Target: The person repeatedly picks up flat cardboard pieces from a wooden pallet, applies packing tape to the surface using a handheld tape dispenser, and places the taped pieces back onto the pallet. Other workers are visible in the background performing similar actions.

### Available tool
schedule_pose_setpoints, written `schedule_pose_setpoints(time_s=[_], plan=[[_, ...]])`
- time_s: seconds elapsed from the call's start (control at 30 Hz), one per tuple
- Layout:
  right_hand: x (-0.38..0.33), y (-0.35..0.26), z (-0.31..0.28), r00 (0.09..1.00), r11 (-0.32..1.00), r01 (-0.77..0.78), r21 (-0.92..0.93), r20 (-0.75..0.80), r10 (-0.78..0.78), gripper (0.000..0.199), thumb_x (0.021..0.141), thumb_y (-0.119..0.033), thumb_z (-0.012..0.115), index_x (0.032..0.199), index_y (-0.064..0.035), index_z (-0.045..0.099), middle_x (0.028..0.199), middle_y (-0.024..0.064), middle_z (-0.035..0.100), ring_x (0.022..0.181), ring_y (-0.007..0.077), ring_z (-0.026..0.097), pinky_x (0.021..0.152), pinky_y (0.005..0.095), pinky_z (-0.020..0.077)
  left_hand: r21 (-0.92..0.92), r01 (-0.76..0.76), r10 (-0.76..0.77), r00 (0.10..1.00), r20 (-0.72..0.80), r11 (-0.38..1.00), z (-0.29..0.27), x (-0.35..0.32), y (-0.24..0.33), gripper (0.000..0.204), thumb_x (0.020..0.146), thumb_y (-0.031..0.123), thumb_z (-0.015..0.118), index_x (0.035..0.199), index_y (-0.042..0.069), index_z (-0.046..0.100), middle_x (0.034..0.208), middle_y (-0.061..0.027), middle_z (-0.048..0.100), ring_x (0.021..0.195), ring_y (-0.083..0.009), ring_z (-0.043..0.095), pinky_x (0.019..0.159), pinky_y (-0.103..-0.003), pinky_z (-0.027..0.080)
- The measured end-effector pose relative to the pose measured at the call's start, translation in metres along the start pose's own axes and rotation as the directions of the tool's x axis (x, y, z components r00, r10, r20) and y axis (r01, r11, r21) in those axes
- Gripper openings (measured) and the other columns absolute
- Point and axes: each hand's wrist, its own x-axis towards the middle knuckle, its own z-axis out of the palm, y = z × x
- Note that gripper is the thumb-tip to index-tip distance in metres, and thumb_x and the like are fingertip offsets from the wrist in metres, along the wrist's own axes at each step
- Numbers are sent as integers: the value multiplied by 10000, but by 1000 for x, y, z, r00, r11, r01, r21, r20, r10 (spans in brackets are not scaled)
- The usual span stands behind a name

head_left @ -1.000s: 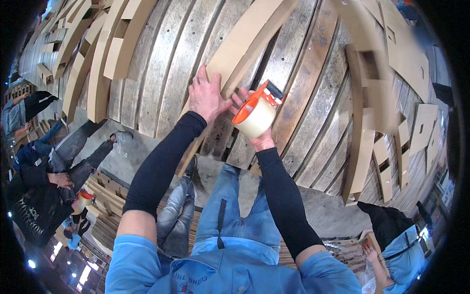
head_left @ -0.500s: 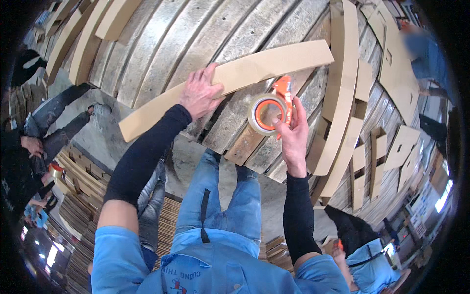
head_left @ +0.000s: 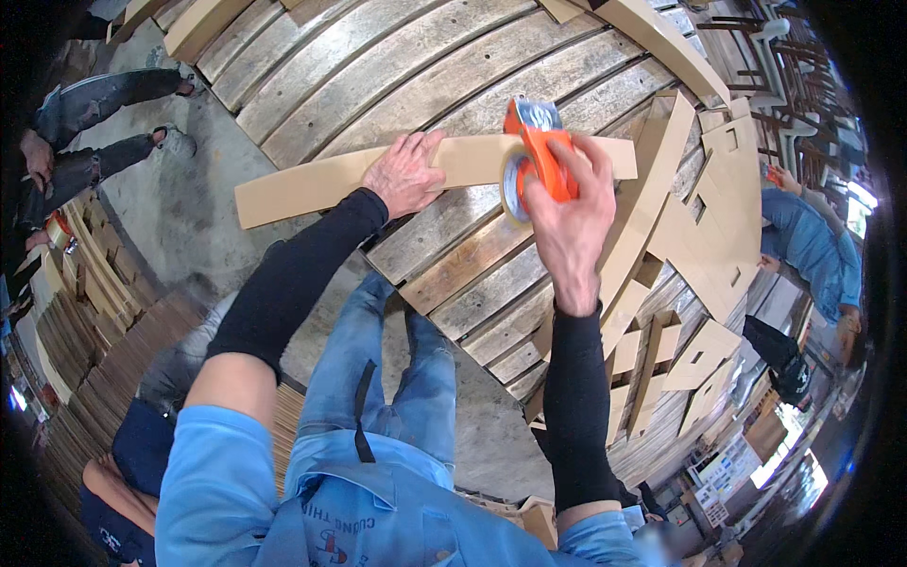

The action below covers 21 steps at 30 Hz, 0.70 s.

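Observation:
A long, narrow folded cardboard piece lies across the slatted wooden table, its left end jutting past the edge. My left hand grips it near the middle, fingers curled over its top. In my right hand is an orange tape dispenser with a roll of tape, held over the right part of the cardboard piece. The dispenser hides some of the cardboard below it; whether tape touches the cardboard I cannot tell.
More folded cardboard lengths and flat slotted sheets lie on the slatted table to the right. Cardboard stacks stand at left. Other people are nearby: dark-trousered legs at left, a blue-shirted person at right.
The tape dispenser has been raised and turned upright in my right hand, over the cardboard piece. My left hand stays on the cardboard, which now lies more level. The whole view has turned.

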Motion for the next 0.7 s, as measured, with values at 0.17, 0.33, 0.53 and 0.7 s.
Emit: schedule_pose_setpoints(time_s=[0.17, 0.33, 0.53, 0.7], plan=[[41, -23, 54, 980, 999, 7, -53, 199, 4, 348, 776, -200, 735, 1092, -60, 775, 1231, 182, 667, 1062, 352, 693, 932, 409, 557, -3, 255, -255, 967, -29, 967, -1, 0, 8, 304, 776, 392, 799, 848, 101, 748, 1462, -194, 463, 1318, -365, 473, 1102, -461, 399], [41, 10, 104, 916, 936, 136, -326, 402, 6, 321, 782, -266, 747, 1045, -90, 802, 1120, 203, 704, 983, 366, 710, 840, 418, 576, -41, 259, -261, 964, -46, 965, -2, 6, 14, 331, 800, 423, 780, 835, 94, 782, 1423, -182, 507, 1308, -350, 486, 1101, -459, 402], [42, 3, 96, 881, 914, 148, -377, 470, 52, 215, 802, -245, 745, 930, -87, 817, 941, 216, 713, 831, 399, 719, 735, 473, 583, -5, 312, -312, 949, -34, 950, 0, 5, 14, 309, 785, 430, 777, 875, 135, 800, 1439, -157, 501, 1310, -323, 477, 1095, -445, 406], [-16, 19, 62, 888, 952, 148, -268, 461, -8, 259, 794, -214, 737, 1025, -109, 789, 1130, 194, 694, 891, 403, 713, 783, 482, 586, 10, 300, -299, 953, -50, 954, -4, 5, 17, 307, 745, 406, 816, 887, 135, 792, 1406, -155, 501, 1280, -321, 507, 1070, -448, 421]])
